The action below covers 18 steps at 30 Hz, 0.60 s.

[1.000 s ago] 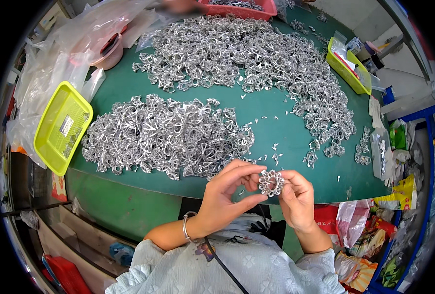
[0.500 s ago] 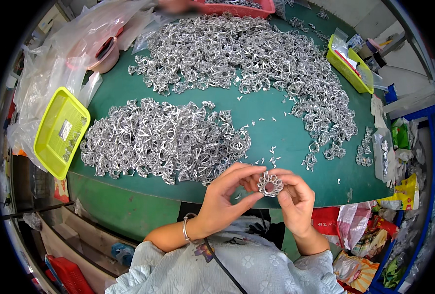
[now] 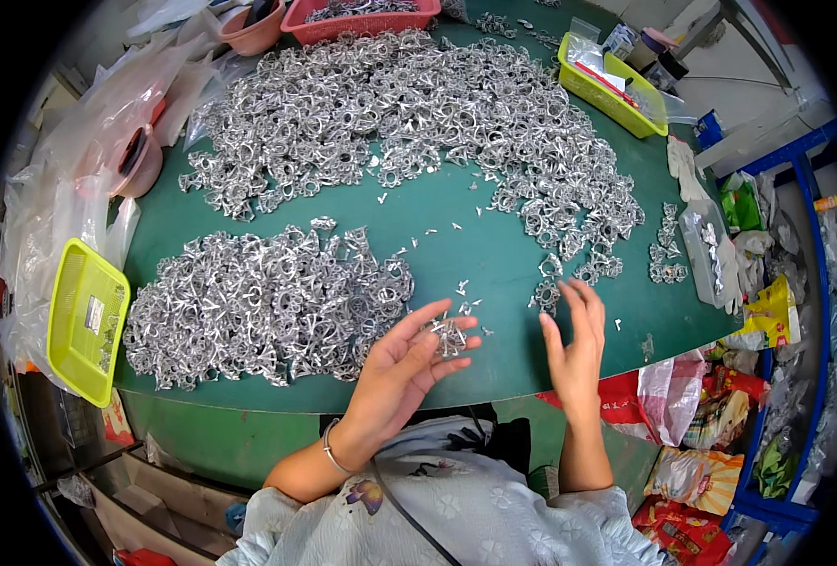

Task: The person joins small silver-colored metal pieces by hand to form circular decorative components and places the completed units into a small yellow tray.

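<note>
In my left hand (image 3: 395, 373) a silvery flower-shaped metal piece (image 3: 450, 338) rests against the fingers. The fingers are loosely curled around it, pointing right. My right hand (image 3: 577, 354) is apart from it, thumb and forefinger spread and nothing between them. Its fingertips are close to a similar metal piece (image 3: 546, 296) at the near tip of the large curved heap (image 3: 418, 108); whether they touch I cannot tell. A second heap of such pieces (image 3: 267, 307) lies left of my left hand. Small metal scraps (image 3: 464, 288) are scattered between the hands and the heaps.
The green table (image 3: 494, 363) has a curved near edge. A yellow-green basket (image 3: 71, 349) stands at the left, another yellow-green basket (image 3: 616, 99) at the far right. A red basket (image 3: 296, 28) is at the back, a clear tray (image 3: 696, 269) at the right edge, plastic bags (image 3: 69, 160) far left.
My hands have parted. The left hand has kept a metal piece and turned palm up, while the right has let go and reached forward to the heap's tip. The view has shifted right.
</note>
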Each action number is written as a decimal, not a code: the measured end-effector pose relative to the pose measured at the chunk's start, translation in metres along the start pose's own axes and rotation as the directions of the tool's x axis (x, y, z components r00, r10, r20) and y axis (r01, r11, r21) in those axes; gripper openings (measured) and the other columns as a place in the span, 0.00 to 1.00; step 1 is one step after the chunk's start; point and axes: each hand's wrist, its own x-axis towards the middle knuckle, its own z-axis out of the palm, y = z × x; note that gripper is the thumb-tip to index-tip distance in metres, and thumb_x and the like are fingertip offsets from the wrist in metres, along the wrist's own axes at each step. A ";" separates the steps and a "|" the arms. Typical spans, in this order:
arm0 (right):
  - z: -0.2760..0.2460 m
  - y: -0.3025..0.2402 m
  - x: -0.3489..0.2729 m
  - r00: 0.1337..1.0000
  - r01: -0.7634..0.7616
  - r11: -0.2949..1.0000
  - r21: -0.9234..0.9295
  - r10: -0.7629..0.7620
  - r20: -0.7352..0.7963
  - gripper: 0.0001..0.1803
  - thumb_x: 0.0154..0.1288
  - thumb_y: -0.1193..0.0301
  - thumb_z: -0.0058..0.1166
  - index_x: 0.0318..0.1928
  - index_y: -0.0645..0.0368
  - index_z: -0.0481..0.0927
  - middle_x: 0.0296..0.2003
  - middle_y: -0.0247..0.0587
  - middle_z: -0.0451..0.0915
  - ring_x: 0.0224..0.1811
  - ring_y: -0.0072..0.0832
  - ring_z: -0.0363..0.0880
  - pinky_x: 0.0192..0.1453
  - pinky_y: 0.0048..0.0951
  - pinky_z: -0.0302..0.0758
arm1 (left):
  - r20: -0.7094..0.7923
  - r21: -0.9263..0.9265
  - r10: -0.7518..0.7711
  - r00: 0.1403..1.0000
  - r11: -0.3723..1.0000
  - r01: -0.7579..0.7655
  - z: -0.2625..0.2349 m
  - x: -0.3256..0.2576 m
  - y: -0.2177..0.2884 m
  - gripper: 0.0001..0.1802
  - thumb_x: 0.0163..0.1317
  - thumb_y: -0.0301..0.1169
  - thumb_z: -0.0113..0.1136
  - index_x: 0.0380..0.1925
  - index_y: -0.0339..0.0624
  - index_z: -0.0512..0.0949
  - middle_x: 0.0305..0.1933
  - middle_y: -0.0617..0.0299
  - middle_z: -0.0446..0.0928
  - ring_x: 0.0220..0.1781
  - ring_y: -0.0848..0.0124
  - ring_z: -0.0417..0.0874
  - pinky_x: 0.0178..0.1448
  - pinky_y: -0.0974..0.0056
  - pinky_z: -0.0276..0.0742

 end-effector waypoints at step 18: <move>0.019 0.000 -0.020 0.514 -0.491 -0.854 0.174 -0.123 0.849 0.06 0.63 0.71 0.49 0.39 0.58 0.74 0.34 0.36 0.71 0.35 0.25 0.66 0.37 0.24 0.66 | 0.052 -0.129 -0.013 0.999 0.991 0.019 0.008 0.019 -0.019 0.21 0.69 0.40 0.42 0.54 0.36 0.66 0.62 0.40 0.63 0.65 0.54 0.65 0.68 0.54 0.60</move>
